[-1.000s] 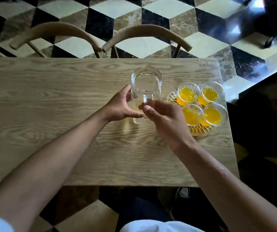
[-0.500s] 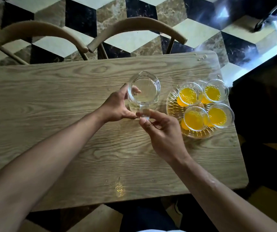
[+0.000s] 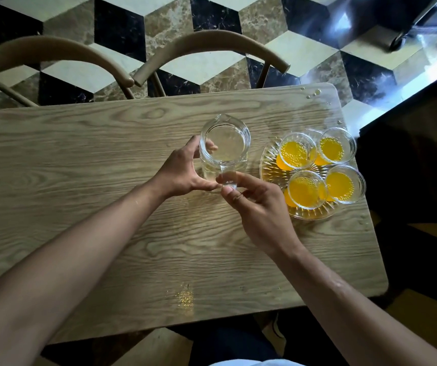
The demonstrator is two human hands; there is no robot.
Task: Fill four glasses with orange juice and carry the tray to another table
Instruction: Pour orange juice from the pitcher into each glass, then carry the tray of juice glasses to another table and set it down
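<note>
Head view: an empty jug (image 3: pixel 224 151) is held.
Left hand (image 3: pixel 183 171) fingers are curled round its side; right hand (image 3: pixel 259 207) fingertips are pinched on its handle, glasses (image 3: pixel 320 165) beyond.

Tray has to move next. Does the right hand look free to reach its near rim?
Probably yes, once it lets go: the right hand is beside the tray, nothing between, but its fingers touch the pitcher handle.

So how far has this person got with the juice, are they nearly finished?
The pouring looks done: all four glasses on the glass tray hold orange juice, and the pitcher looks empty. Right now the left hand cups the pitcher's side and the right hand is at its handle as it stands on the wooden table. Left to do: carrying the tray to another table.
</note>
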